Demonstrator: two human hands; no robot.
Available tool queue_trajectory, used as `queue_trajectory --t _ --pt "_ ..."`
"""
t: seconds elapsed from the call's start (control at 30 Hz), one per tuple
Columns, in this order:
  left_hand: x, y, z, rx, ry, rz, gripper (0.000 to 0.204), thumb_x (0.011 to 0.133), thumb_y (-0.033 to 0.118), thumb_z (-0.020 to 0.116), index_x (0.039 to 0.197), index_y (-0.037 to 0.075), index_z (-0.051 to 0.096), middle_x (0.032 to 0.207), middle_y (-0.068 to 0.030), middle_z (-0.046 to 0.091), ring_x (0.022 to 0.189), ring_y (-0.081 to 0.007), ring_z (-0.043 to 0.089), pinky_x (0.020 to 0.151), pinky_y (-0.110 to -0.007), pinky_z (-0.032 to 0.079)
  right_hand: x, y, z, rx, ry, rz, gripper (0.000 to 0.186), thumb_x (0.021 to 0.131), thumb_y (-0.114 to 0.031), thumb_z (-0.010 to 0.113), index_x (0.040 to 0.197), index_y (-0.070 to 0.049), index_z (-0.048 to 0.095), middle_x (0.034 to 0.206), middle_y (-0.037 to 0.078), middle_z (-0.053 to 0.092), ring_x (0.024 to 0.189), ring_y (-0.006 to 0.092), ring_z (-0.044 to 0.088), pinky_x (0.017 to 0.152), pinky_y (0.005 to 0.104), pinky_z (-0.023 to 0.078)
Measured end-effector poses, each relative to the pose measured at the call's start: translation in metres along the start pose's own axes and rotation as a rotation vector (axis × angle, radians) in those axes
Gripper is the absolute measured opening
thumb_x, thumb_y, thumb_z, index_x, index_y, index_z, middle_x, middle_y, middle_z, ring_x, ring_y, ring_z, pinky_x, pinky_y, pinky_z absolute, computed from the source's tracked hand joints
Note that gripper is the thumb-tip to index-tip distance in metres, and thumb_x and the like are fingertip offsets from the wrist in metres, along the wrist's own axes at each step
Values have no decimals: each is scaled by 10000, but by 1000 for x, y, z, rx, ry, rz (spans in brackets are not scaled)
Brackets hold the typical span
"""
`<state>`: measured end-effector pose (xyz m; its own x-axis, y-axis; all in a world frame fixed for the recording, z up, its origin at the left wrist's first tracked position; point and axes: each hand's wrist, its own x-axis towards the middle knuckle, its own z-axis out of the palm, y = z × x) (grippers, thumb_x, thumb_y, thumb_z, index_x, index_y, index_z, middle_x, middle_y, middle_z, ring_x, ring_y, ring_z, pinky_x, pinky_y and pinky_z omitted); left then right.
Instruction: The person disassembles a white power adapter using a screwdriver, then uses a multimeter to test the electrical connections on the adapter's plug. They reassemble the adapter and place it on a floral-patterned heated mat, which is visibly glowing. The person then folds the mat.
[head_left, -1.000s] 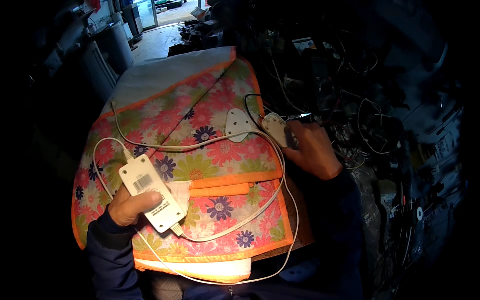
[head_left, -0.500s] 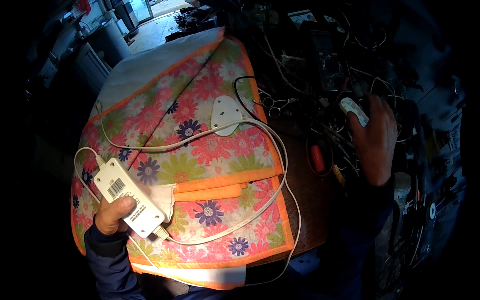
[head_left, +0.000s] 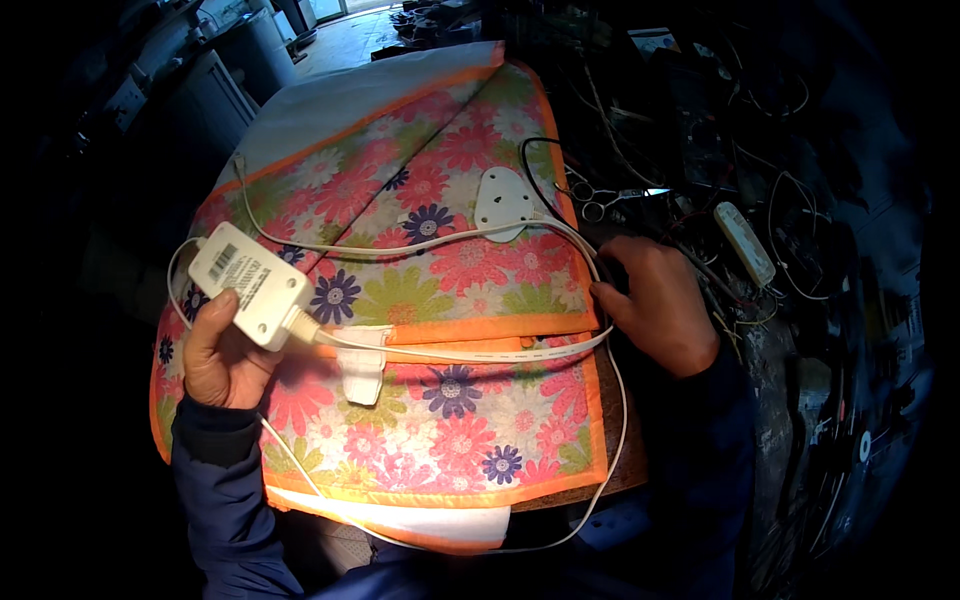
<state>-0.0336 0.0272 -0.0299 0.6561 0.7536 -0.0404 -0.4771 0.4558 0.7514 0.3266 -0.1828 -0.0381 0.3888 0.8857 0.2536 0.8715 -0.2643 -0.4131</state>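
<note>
My left hand (head_left: 225, 350) is closed around a white rectangular adapter-like box (head_left: 250, 285) with a barcode label, holding it above the flowered cloth (head_left: 450, 440) with orange edging. White cable leaves both ends of the box. At the cloth's right edge, my right hand (head_left: 660, 305) has thumb and fingers closed about the white cable (head_left: 470, 354) where it bends; the fingertips are partly hidden. A white rounded-triangular plate (head_left: 503, 205) with small holes lies on the cloth, the cable running beside it. Left of centre, a white fabric tab (head_left: 362, 372) sticks out.
Scissors (head_left: 595, 205) lie just beyond the cloth's right edge. On the dark, cluttered bench to the right are a long white plastic piece (head_left: 745, 245), tangled wires (head_left: 800, 210) and tools. A grey bin-like container (head_left: 262, 48) stands at the far left.
My right hand has let go of the long white plastic piece, now on the bench, and moved left to the cable. My left hand has raised and turned the box, uncovering the fabric tab.
</note>
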Motion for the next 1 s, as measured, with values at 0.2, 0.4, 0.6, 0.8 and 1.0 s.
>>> queue_trajectory --t 0.2,0.4,0.6,0.8,1.0 --pt "-4 -1 19 530 -197 -353 407 992 240 646 1280 -39 574 1004 -125 718 704 -119 670 574 -240 553 3 -3 0 43 -29 -25 261 747 -75 729 974 44 684 887 251 687 818 427 680 682 468 530" --pt "1 0 21 790 -266 -428 456 980 336 693 1182 -67 622 864 -101 698 570 -83 618 498 -223 515 2 5 12 78 52 -65 267 774 -48 689 1015 63 665 908 275 685 832 439 682 710 462 534" --pt "-8 0 26 1333 -90 -102 357 1005 297 654 854 -23 704 667 -3 630 567 -66 563 506 -251 449 3 0 15 19 94 -111 236 785 -62 672 986 61 670 892 264 689 839 426 692 702 444 532" --pt "35 57 29 1317 124 480 270 984 214 679 871 -30 703 662 -9 632 604 -77 590 539 -269 453 -2 10 19 -2 125 -131 186 812 -54 668 960 57 654 887 268 670 835 458 660 693 474 511" --pt "108 90 -9 1917 405 270 525 848 499 710 925 -19 752 834 -205 737 795 -339 730 752 -419 560 8 -2 21 35 101 -131 150 846 -46 661 965 44 649 926 269 668 880 470 643 714 504 503"
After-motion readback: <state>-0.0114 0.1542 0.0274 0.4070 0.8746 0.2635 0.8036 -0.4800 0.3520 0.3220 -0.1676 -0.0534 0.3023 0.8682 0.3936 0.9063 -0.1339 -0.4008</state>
